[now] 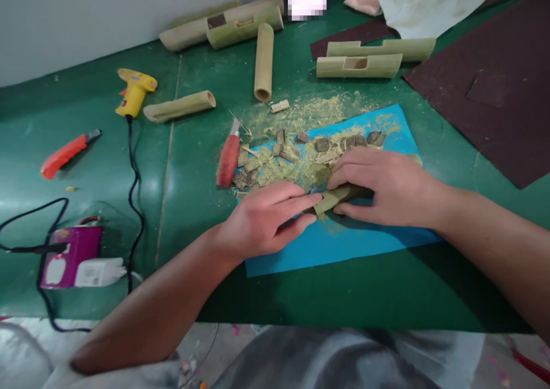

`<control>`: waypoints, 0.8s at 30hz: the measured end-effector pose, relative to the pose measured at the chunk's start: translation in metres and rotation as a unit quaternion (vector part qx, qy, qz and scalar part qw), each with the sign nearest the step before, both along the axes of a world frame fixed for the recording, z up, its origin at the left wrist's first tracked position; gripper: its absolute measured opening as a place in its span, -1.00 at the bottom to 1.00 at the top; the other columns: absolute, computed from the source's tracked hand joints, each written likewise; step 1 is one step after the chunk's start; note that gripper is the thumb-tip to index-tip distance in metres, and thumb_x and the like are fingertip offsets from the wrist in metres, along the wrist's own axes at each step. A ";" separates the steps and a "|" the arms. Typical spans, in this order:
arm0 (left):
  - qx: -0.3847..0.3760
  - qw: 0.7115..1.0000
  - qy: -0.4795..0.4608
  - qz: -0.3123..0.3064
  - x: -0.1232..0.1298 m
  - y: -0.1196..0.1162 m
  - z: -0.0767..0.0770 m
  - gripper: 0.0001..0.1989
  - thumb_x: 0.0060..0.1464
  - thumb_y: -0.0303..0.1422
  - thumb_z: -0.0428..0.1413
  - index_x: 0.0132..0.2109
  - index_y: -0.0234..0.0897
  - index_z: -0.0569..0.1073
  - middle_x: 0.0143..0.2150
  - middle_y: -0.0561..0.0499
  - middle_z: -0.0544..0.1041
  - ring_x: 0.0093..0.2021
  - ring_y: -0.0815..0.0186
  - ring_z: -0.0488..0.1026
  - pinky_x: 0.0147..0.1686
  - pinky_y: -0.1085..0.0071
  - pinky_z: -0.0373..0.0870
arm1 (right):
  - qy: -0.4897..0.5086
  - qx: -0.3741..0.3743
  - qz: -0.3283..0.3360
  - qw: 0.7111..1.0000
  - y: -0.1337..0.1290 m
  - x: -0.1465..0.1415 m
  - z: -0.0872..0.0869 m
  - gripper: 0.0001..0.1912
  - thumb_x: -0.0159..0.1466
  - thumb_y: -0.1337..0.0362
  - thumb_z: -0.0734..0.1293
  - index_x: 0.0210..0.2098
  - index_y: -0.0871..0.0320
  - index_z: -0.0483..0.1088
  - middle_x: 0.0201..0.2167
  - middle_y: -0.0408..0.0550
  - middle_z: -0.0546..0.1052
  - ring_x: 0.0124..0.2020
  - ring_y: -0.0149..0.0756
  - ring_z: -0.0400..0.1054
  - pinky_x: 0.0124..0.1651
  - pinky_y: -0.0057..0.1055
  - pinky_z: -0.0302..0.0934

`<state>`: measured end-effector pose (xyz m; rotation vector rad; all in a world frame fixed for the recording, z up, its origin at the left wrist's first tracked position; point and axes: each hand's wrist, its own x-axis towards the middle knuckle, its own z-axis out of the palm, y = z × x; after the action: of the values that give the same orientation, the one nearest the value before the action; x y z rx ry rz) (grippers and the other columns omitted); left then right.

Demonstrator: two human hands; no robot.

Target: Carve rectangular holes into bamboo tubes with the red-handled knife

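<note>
A short greenish bamboo piece [335, 199] lies low over a blue sheet [283, 259], between my two hands. My right hand [384, 183] is closed around its right part, with fingers over the far side and thumb on the near side. My left hand [275, 214] has its fingers and thumb closed at the left end; whether it also pinches something small there is hidden. Greenish shavings [279, 174] and several dark brown scraps [322, 144] are scattered just beyond my hands. Left of the scraps rests a red-handled knife [228, 158], blade pointing away.
Bamboo tubes, some notched [356, 66], lie along the back of the green table [193, 165]. On the left are a yellow glue gun [135, 93], an orange cutter [66, 155], a purple power box [79, 254] and black cords. A dark brown sheet [507, 97] covers the right.
</note>
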<state>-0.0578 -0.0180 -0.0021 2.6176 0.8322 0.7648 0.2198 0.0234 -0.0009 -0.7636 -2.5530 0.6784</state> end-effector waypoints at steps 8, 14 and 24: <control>-0.018 0.999 -0.033 0.028 0.003 0.000 0.003 -0.75 0.44 -0.51 0.10 0.10 -0.33 0.64 -0.04 -0.11 0.74 -0.09 0.31 0.72 -0.05 0.43 0.70 | 0.001 0.006 0.003 1.000 0.001 0.001 -0.004 -0.90 0.39 0.25 0.43 -0.15 0.14 0.54 -0.10 0.13 0.64 -0.04 -0.04 0.49 -0.05 -0.14 0.37; -0.007 0.992 -0.060 0.111 0.009 -0.008 0.006 -0.79 0.39 -0.56 0.18 0.07 -0.36 0.65 -0.07 -0.09 0.74 -0.09 0.34 0.71 -0.01 0.47 0.65 | -0.033 0.067 0.000 0.997 -0.003 -0.003 -0.008 -0.87 0.45 0.23 0.34 -0.15 0.11 0.53 -0.12 0.08 0.64 -0.07 -0.06 0.49 -0.06 -0.16 0.35; -0.005 0.993 -0.074 0.092 0.005 -0.013 0.011 -0.72 0.41 -0.46 0.11 0.15 -0.36 0.64 0.01 -0.17 0.76 -0.03 0.23 0.74 0.03 0.36 0.71 | -0.093 0.179 -0.026 0.979 -0.023 -0.004 0.008 -0.73 0.52 0.30 0.26 -0.11 0.26 0.60 -0.16 0.18 0.64 -0.14 0.01 0.49 -0.11 -0.11 0.36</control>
<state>-0.0525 -0.0311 0.0088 2.4624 1.0405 0.9879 0.2158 0.0009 0.0075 -0.7930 -2.7020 0.1252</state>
